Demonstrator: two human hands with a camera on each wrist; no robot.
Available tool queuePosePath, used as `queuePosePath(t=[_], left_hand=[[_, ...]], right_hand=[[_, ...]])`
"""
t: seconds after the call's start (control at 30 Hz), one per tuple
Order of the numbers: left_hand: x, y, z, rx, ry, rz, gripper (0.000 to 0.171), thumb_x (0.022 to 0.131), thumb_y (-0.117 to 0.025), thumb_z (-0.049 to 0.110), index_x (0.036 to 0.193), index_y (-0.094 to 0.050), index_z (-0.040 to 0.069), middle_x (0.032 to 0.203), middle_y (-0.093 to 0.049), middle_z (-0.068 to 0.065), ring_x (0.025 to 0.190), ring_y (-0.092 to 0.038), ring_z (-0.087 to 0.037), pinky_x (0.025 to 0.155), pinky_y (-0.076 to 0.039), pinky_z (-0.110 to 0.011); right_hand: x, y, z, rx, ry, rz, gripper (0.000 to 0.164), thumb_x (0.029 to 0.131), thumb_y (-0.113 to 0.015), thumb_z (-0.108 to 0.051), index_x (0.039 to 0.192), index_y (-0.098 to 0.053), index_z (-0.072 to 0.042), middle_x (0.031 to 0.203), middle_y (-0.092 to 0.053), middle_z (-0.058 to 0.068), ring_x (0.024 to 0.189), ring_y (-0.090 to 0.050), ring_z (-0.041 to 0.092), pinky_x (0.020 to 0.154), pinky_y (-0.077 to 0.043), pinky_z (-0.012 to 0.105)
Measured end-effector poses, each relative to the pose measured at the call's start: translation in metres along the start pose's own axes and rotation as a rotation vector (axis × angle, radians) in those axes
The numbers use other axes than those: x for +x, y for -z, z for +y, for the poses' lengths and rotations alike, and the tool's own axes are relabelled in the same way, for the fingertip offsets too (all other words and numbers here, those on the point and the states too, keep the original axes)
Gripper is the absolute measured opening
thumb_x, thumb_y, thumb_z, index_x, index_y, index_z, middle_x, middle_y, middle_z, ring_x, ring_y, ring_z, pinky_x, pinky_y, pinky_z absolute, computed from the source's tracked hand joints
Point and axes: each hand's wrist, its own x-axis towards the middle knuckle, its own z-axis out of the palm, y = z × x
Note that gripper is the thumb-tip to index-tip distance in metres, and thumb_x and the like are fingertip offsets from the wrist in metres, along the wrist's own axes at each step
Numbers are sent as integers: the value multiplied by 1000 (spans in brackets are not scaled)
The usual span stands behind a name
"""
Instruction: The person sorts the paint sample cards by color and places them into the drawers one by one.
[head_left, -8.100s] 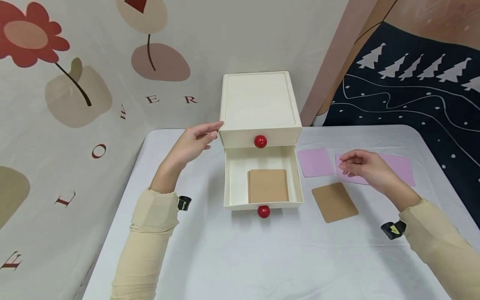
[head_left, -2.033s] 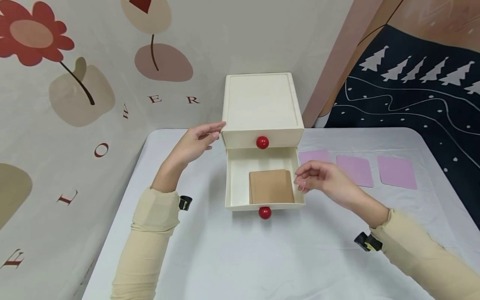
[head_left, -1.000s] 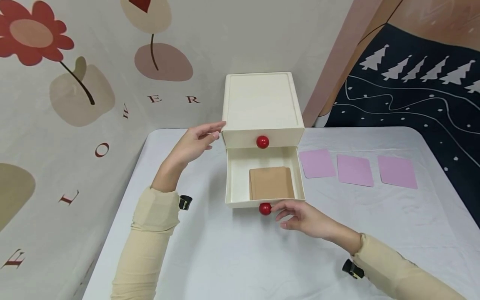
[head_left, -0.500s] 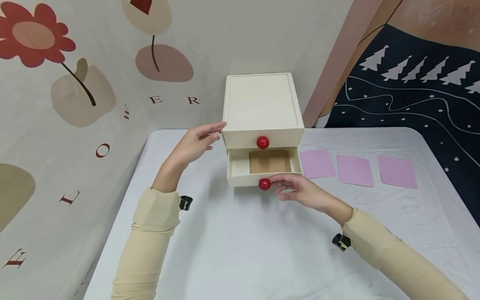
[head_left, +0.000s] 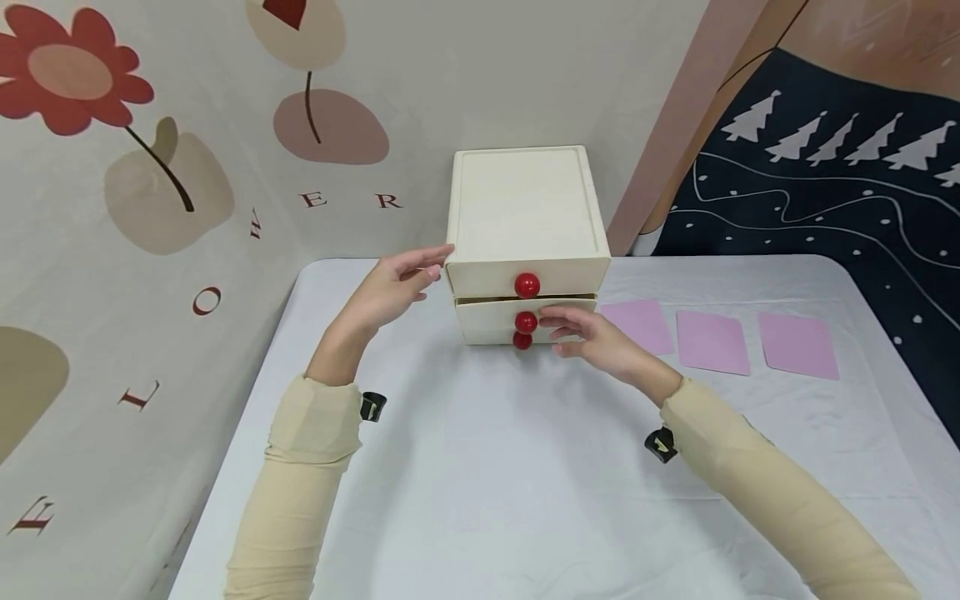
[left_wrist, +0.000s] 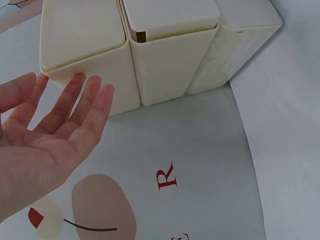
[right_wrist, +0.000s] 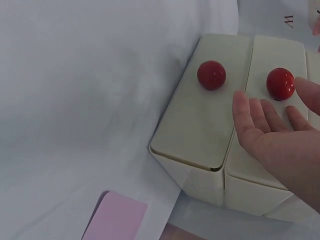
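Observation:
A cream drawer cabinet with red ball knobs stands at the back of the table. Its middle drawer is almost fully in, with a thin dark gap along its top edge. My right hand is at the middle knob, fingers loosely extended against the drawer front beside it; the right wrist view shows the fingers close to that knob. My left hand touches the cabinet's upper left side with extended fingertips. The brown cards inside the drawer are hidden, apart from a small brown patch at the gap.
Three pink square cards lie in a row on the white tablecloth, right of the cabinet. A flower-printed cloth hangs behind and left; a dark cloth with white trees hangs at the right.
The loose brown card left the table and joined the stack in the drawer. My right hand then moved to the knob and pushed the drawer in. My left hand stayed.

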Motion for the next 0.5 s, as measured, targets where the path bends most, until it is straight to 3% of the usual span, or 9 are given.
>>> queuePosePath(t=[0.23, 0.37, 0.5], left_hand=[[-1, 0, 1, -8, 5, 0, 38, 97, -47, 14, 135, -47, 18, 134, -47, -1, 117, -46, -18, 94, -42, -39], [-2, 0, 1, -8, 4, 3, 38, 96, -47, 14, 134, -47, 17, 134, -47, -2, 117, -46, -18, 94, -42, -39], [-2, -1, 1, -6, 5, 3, 38, 96, -47, 13, 134, -48, 17, 134, -47, -2, 117, -46, -19, 94, -43, -39]], right_hand=[[8, 2, 6, 30, -43, 19, 50, 85, -51, 10, 133, -40, 4, 131, -42, 24, 117, -41, 40, 94, -42, 42], [13, -1, 18, 39, -59, -15, 47, 85, -48, 10, 131, -41, 8, 128, -43, 28, 111, -44, 44, 88, -47, 36], [18, -8, 29, -18, -74, -58, 46, 83, -49, 9, 129, -43, 8, 126, -45, 28, 103, -50, 38, 82, -49, 33]])
